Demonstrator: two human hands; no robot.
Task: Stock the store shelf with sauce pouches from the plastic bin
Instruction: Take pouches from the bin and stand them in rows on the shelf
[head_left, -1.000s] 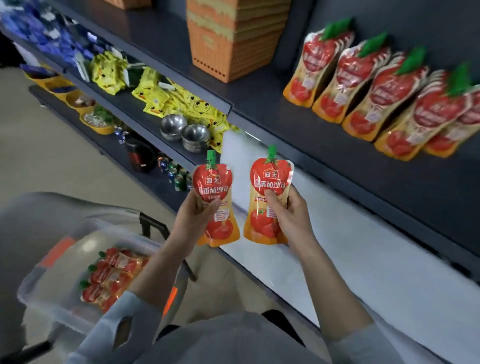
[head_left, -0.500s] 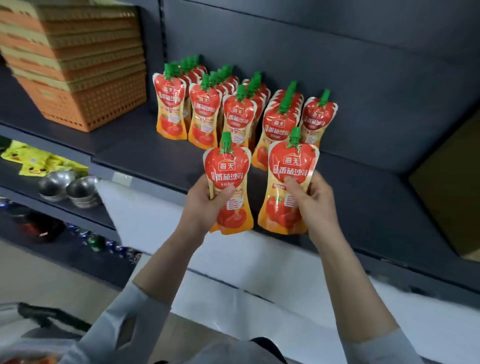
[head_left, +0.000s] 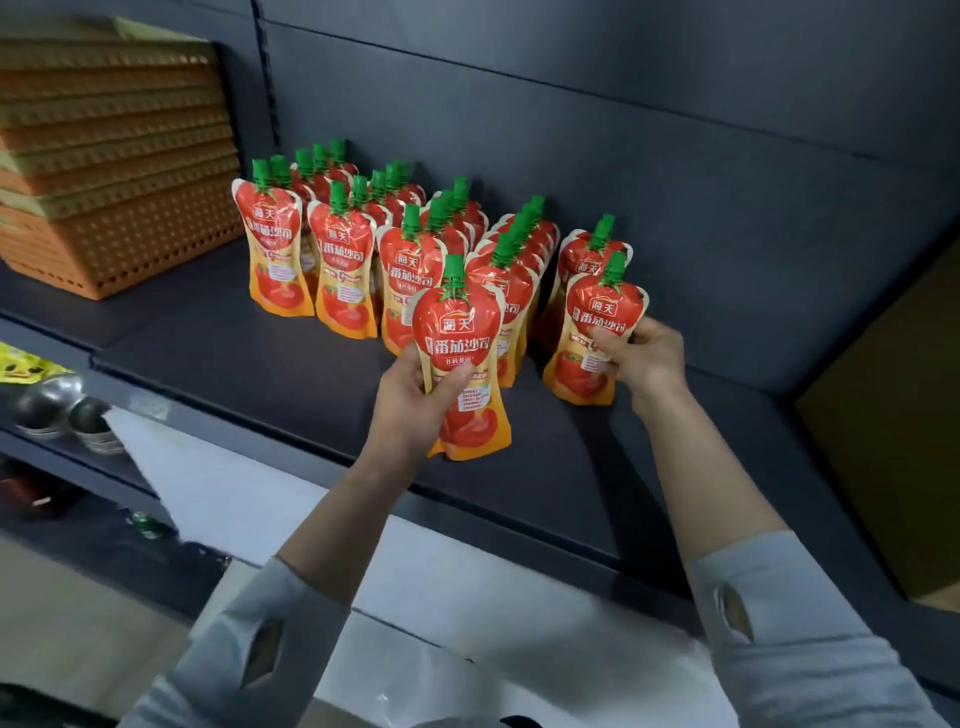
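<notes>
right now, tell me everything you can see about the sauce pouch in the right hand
The sauce pouch is a glossy, flexible stand-up pack: red tomato print on top, orange-yellow base, Chinese characters, green cap. It is upright, front facing the camera, at the right end of the stocked rows on the dark shelf. The right hand holds it by one side, thumb on the front. Whether its base rests on the shelf is unclear.

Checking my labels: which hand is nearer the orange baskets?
Left. The left hand is to the right of the orange baskets, mid-shelf; the right hand is farther right.
</notes>
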